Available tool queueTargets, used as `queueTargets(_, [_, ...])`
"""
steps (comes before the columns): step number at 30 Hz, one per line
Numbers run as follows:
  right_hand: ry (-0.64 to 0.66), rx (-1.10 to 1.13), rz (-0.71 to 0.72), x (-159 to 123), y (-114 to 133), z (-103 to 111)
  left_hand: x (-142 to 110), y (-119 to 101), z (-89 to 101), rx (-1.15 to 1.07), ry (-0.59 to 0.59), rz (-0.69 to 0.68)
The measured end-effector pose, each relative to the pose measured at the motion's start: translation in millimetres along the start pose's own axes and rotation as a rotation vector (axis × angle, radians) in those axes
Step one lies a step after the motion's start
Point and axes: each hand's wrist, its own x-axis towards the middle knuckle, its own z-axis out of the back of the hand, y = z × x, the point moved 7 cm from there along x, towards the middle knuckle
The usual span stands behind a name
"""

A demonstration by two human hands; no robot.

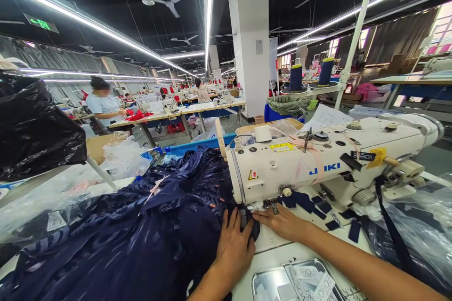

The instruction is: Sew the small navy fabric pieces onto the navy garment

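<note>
A cream sewing machine (318,160) stands on the white table (275,249) in front of me. A large heap of dark navy fabric (134,235) spreads to its left and runs under the needle. My left hand (235,249) lies flat on the fabric just before the needle, fingers stretched out. My right hand (282,222) rests on the table at the presser foot, fingers extended and pressing the fabric's edge.
Small navy fabric pieces (318,207) lie under the machine arm. A metal tray (296,282) with labels sits at the table's near edge. Clear plastic bags (420,230) lie right, a black bag (31,127) left. Thread cones (295,77) stand behind. Other workers (102,101) sit at far tables.
</note>
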Motion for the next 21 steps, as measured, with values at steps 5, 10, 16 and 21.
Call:
queueTargets(5, [0.009,-0.029,-0.023,0.6,-2.7,-4.7,3.0,1.9,-5.9,0.046,0.016,0.031])
queueTargets(10, [-0.008,-0.064,-0.048,2.0,-3.1,-3.3,5.3,2.2,-6.7,0.037,0.001,0.053])
queueTargets(16, [0.026,-0.117,-0.081,3.4,-4.9,-6.1,7.8,1.2,-7.4,0.086,-0.002,0.051])
queueTargets(21, [-0.003,-0.117,-0.093,5.0,-5.3,-4.3,7.1,-0.5,-7.1,0.115,-0.033,0.033])
